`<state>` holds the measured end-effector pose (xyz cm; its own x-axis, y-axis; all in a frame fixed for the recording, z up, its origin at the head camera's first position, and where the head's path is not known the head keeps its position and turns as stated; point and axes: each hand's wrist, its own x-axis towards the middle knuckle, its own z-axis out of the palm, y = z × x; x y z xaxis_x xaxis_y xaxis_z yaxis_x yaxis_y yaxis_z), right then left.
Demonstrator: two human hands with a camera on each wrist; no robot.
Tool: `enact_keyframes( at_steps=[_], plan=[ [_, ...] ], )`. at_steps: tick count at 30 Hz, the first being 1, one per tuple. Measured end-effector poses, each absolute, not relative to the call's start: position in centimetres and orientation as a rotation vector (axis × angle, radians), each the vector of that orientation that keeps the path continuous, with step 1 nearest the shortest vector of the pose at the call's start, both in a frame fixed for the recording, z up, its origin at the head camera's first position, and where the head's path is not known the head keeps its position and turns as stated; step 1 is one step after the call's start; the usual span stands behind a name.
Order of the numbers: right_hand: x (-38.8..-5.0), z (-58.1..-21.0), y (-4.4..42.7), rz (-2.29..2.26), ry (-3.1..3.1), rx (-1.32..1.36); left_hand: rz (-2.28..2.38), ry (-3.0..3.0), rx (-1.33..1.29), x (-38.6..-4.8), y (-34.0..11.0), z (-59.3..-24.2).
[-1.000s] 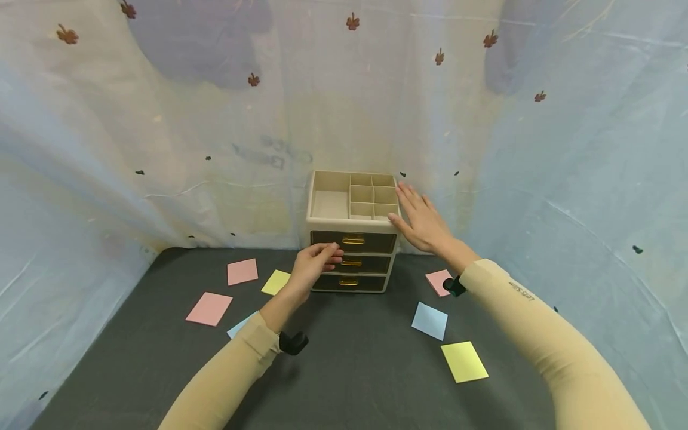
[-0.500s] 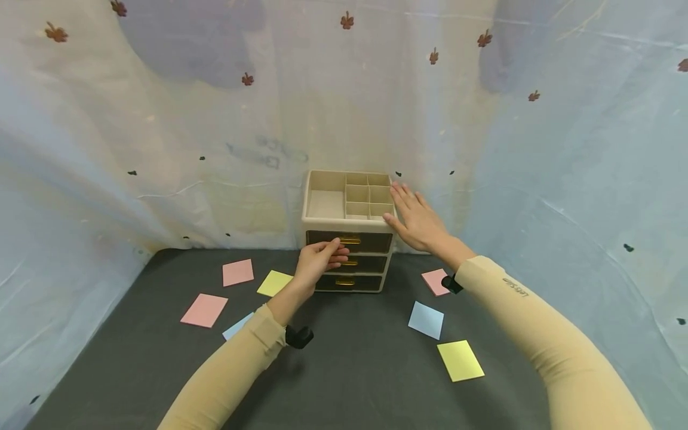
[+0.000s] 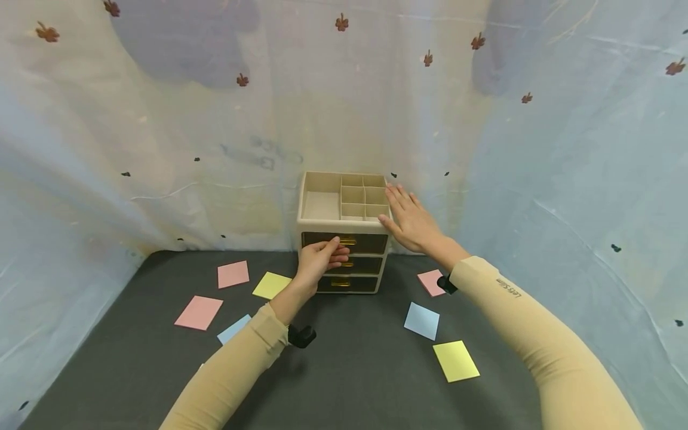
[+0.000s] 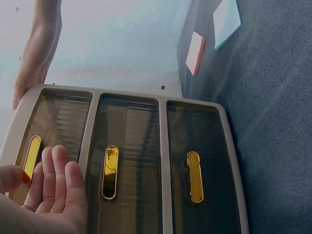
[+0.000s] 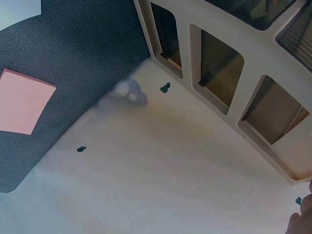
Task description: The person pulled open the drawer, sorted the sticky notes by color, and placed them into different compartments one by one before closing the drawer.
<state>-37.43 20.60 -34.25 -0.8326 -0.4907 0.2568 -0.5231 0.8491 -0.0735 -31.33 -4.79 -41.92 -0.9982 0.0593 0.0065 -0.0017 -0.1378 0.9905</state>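
Head view: the left hand (image 3: 316,264) pinches the left end of the gold handle (image 3: 348,241), running left to right on the top drawer (image 3: 372,243); the right hand (image 3: 412,226), straight-fingered, rests against the right side of the three-drawer organizer (image 3: 344,227) at the far edge of the table (image 3: 355,370).

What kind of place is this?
Probably a screened-off work spot, though I can't tell in what building. Patterned sheeting hangs behind and beside a dark tabletop, and a small drawer organizer and square paper notes sit on it.
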Motion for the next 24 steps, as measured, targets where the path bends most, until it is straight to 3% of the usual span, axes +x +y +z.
enact_keyframes(
  at_steps=[24],
  plan=[
    [-37.33, -34.01, 20.61, 0.221, -2.799, 0.799, 2.295, 2.069, 0.053, -30.47, -4.58, -41.74]
  ],
)
